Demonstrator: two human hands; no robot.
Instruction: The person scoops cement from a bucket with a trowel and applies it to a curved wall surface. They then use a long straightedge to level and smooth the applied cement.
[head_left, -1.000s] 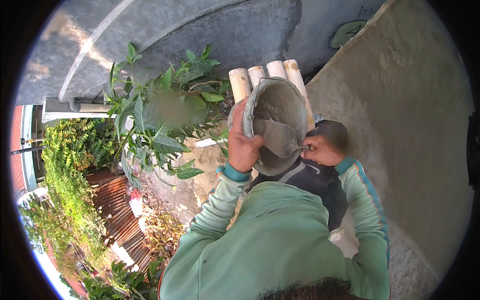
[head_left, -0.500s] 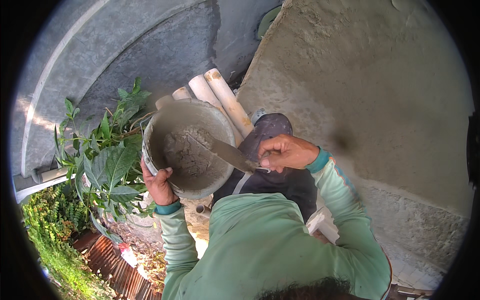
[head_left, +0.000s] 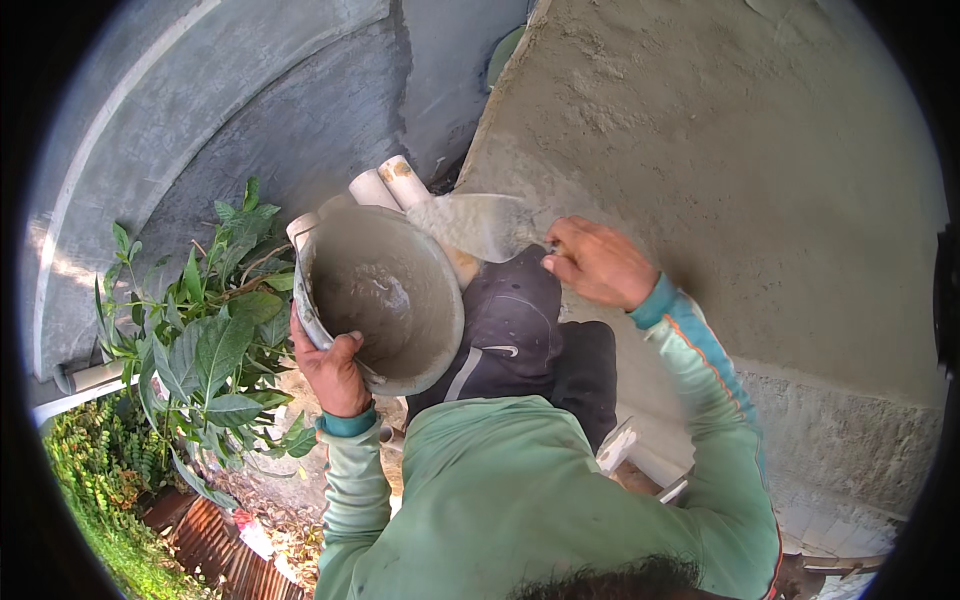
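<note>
Head view: left hand [head_left: 330, 375] clasps a bucket [head_left: 435, 300] at lower left, right hand [head_left: 600, 262] grips a trowel [head_left: 480, 225] pointing left.

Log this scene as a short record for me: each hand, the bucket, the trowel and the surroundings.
Left-hand grip: on the bucket, thumb over its rim
Right-hand grip: closed on the trowel, handle mostly hidden
Bucket: tilted, mouth visible, grey mortar inside
Trowel: blade raised by the bucket's upper right rim, smeared; contact unclear
Surroundings: leafy plant left, pale round poles beyond, plastered surface right
</note>
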